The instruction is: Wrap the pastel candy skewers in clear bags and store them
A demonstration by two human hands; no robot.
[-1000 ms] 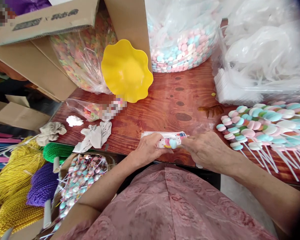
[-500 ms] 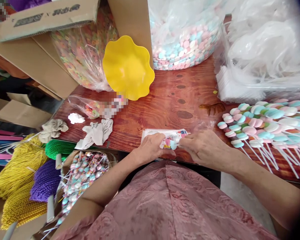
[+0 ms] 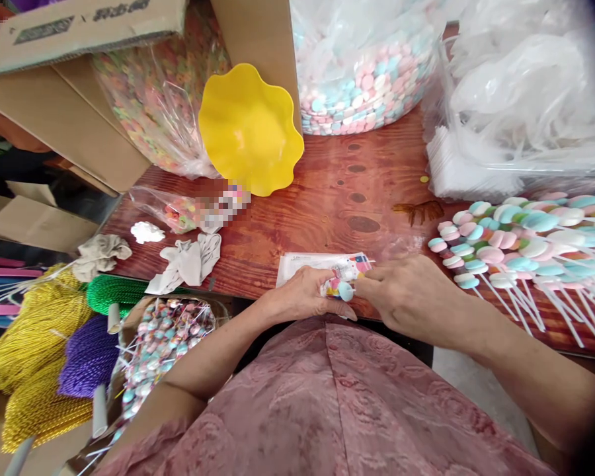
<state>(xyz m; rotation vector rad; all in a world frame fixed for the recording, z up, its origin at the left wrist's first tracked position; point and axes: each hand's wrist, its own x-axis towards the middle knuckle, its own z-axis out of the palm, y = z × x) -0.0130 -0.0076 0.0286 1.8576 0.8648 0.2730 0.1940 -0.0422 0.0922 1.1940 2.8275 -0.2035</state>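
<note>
Left hand (image 3: 311, 292) gripped white, colour-printed plastic sleeve (image 3: 332, 287), round pale-blue candy (image 3: 346, 291) at one end, presumably for steadiness; right hand (image 3: 401, 296) curled close beside, hold indeterminable.

From where I stood, the left hand (image 3: 305, 294) partly hid the white sheets (image 3: 296, 262); candy sticks (image 3: 545, 221) ran off the right edge, the cardboard box (image 3: 44, 119) off the upper left.
</note>
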